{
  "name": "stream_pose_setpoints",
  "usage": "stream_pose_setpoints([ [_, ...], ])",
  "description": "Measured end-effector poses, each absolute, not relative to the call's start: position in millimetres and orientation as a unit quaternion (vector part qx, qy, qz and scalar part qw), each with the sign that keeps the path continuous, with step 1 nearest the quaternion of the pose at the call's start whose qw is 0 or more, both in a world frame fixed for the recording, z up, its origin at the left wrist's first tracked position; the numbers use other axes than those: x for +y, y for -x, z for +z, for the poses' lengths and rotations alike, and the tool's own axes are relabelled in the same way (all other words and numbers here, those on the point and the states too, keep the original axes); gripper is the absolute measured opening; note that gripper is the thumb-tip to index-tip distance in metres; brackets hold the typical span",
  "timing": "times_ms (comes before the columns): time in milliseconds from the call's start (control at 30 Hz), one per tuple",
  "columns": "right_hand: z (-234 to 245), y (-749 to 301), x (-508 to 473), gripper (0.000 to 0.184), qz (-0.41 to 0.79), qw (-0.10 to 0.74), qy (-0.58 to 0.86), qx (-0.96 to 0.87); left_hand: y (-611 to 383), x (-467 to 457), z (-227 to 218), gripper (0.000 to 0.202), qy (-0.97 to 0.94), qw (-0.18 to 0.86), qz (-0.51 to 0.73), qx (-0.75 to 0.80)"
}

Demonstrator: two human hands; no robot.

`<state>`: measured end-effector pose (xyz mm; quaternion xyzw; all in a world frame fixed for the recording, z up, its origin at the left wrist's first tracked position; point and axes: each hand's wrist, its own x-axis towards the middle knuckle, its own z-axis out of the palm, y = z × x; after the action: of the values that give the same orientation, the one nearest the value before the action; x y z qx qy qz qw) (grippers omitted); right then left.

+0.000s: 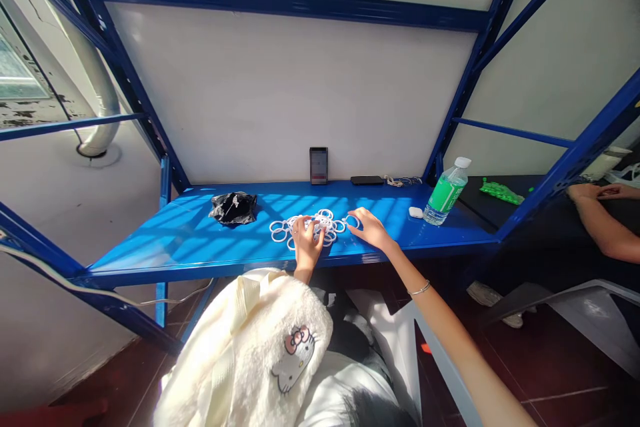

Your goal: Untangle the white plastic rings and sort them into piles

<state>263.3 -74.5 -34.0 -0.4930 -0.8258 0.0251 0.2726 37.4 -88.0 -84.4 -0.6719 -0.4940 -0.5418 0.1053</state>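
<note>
A heap of white plastic rings (330, 219) lies on the blue metal shelf (165, 240), near its front edge. My left hand (306, 242) rests on the heap's near side, fingers curled over some rings. My right hand (369, 227) reaches in from the right, and its fingertips pinch a single white ring (352, 220) at the heap's right edge. A thin bracelet sits on my right wrist.
A crumpled black bag (233, 207) lies left of the rings. A phone (319, 165) leans on the back wall beside a dark flat device (367, 180). A green-labelled water bottle (445, 193) and small white case (415, 212) stand right. Another person's arms (600, 213) rest far right.
</note>
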Motion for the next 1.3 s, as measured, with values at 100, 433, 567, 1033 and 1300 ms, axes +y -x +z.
stream_pose_setpoints([
  [100, -37.3, -247.3, -79.2, 0.036, 0.035, 0.307, 0.448, -0.839, -37.7, -88.8, -82.4, 0.020, 0.689, 0.102, -0.539, -0.474],
  [433, -45.6, -230.5, -85.5, 0.036, 0.062, 0.352, 0.356, -0.863, -37.9, -92.6, -74.6, 0.012, 0.740, 0.081, -0.527, -0.411],
  [567, -49.9, -232.0, -82.0, 0.039, 0.073, 0.343, 0.350, -0.869, -37.2, -93.4, -75.2, 0.010, 0.744, 0.081, -0.527, -0.403],
  [1033, -58.4, -228.5, -80.2, 0.039, 0.072, 0.339, 0.356, -0.868, -36.2, -95.6, -73.8, 0.011, 0.756, 0.050, -0.506, -0.412],
  [1300, -57.3, -226.4, -81.8, 0.032, 0.083, 0.362, 0.346, -0.862, -37.7, -95.5, -72.2, 0.011, 0.754, 0.057, -0.521, -0.395],
])
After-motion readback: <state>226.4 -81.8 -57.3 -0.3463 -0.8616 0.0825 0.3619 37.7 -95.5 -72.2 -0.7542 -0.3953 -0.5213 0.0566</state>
